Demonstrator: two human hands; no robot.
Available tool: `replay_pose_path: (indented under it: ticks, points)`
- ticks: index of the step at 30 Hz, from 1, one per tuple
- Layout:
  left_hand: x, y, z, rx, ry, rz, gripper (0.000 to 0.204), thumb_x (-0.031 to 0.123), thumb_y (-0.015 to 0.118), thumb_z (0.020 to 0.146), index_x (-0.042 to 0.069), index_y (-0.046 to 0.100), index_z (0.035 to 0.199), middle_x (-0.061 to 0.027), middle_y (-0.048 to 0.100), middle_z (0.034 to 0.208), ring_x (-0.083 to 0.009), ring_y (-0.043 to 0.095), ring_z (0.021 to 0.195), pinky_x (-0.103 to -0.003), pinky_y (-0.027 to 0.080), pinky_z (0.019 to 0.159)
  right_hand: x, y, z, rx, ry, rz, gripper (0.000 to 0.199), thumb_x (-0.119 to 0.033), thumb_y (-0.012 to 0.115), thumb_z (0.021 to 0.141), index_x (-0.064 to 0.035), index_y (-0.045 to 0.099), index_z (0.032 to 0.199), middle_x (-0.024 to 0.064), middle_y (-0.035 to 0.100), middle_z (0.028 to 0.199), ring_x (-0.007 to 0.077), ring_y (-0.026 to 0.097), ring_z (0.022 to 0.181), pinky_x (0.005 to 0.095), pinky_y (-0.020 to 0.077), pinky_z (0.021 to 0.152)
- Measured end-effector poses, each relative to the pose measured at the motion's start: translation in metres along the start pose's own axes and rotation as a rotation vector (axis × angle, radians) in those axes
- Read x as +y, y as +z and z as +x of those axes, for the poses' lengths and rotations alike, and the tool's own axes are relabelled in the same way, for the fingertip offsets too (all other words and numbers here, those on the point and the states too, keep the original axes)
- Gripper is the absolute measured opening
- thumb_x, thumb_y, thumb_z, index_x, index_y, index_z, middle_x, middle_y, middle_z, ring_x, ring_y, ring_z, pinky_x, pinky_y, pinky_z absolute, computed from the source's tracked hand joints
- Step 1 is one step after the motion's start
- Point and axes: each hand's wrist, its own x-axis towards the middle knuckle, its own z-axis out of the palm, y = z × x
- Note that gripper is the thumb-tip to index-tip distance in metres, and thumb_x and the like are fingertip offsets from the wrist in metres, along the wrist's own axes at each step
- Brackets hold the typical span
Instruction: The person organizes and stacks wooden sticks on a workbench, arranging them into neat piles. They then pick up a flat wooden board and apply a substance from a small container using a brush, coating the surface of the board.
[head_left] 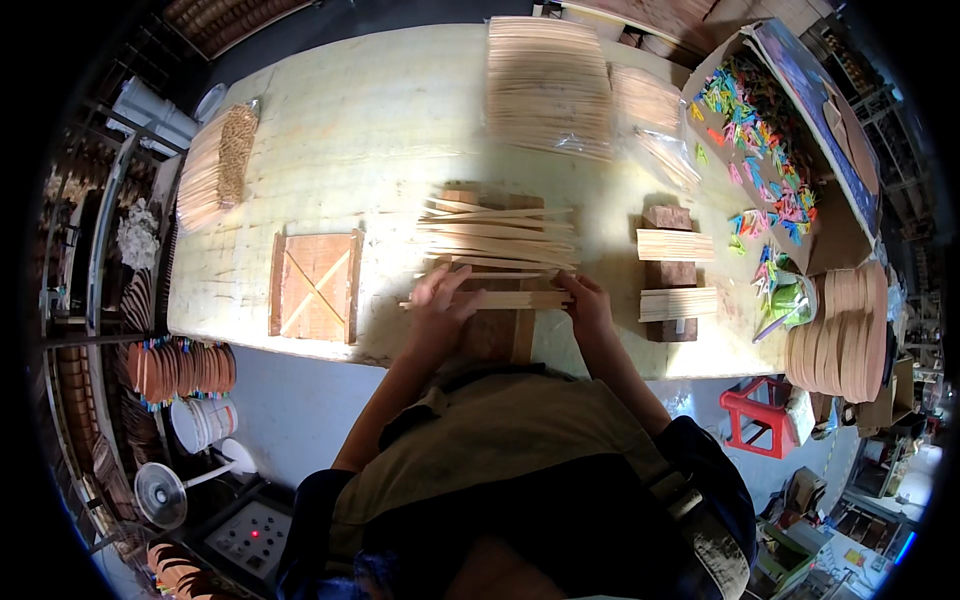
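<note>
Thin pale wooden strips (495, 243) lie loosely across a brown wooden block (486, 340) at the front middle of the table. Close to me, a narrow flat row of strips (515, 300) spans between my two hands, with a single strip (515, 275) just beyond it. My left hand (441, 305) is curled over the left ends, its fingers slightly blurred. At the other end my right hand (588, 302) pinches the strip ends between thumb and fingers. Which strips each hand grips is partly hidden by the fingers.
Left stands a wooden frame (316, 288) with crossed sticks. To the right, two strip bundles (678, 303) rest on dark blocks. Bagged strips (548, 90) lie at the back. A carton of colourful clips (757, 140) and stacked curved wooden pieces (835, 335) occupy the right side.
</note>
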Motion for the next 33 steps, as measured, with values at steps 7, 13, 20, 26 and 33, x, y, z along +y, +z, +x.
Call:
replay_pose_path:
  ticks: [7, 13, 20, 26, 33]
  points:
    - [-0.009, 0.010, -0.012, -0.227, -0.130, -0.224, 0.027, 0.014, 0.062, 0.080, 0.015, 0.069, 0.106, -0.0032, 0.060, 0.116, -0.0272, 0.055, 0.106, -0.042, 0.045, 0.090, -0.022, 0.021, -0.019, 0.011, 0.077, 0.016, 0.022, -0.021, 0.066, 0.087, -0.0027, 0.066, 0.100, 0.0063, 0.066, 0.087, 0.0151, 0.062, 0.079, 0.0284, 0.0508, 0.069]
    - [-0.002, 0.001, -0.004, -0.048, 0.007, 0.041, 0.029, 0.016, 0.061, 0.081, 0.015, 0.067, 0.110, -0.0052, 0.059, 0.116, -0.0288, 0.054, 0.105, -0.043, 0.042, 0.094, -0.010, 0.006, 0.002, -0.033, 0.036, 0.039, 0.024, -0.024, 0.061, 0.091, -0.0027, 0.064, 0.103, 0.0093, 0.066, 0.095, 0.0172, 0.062, 0.086, 0.0314, 0.0505, 0.072]
    - [-0.008, 0.008, -0.009, -0.212, -0.100, -0.180, 0.032, 0.016, 0.064, 0.079, 0.012, 0.065, 0.111, -0.0045, 0.059, 0.113, -0.0287, 0.053, 0.107, -0.043, 0.042, 0.093, -0.025, 0.016, -0.005, -0.085, 0.069, 0.114, 0.016, -0.018, 0.063, 0.089, -0.0046, 0.066, 0.098, 0.0050, 0.065, 0.089, 0.0153, 0.062, 0.077, 0.0263, 0.0482, 0.068]
    - [-0.010, 0.015, -0.013, -0.183, -0.079, -0.128, 0.040, 0.015, 0.068, 0.076, 0.015, 0.063, 0.116, -0.0038, 0.056, 0.119, -0.0298, 0.049, 0.114, -0.045, 0.041, 0.094, -0.007, 0.007, 0.016, -0.058, -0.021, 0.142, 0.018, -0.022, 0.068, 0.088, -0.0043, 0.065, 0.087, 0.0038, 0.064, 0.079, 0.0126, 0.059, 0.071, 0.0254, 0.0453, 0.065]
    - [-0.008, 0.014, -0.012, -0.113, -0.017, -0.031, 0.041, 0.016, 0.070, 0.075, 0.020, 0.064, 0.115, -0.0026, 0.047, 0.135, -0.0338, 0.038, 0.126, -0.053, 0.034, 0.102, -0.020, 0.016, -0.002, 0.068, -0.007, -0.146, 0.029, -0.028, 0.072, 0.085, 0.0011, 0.068, 0.085, 0.0038, 0.063, 0.077, 0.0099, 0.056, 0.069, 0.0246, 0.0434, 0.064]
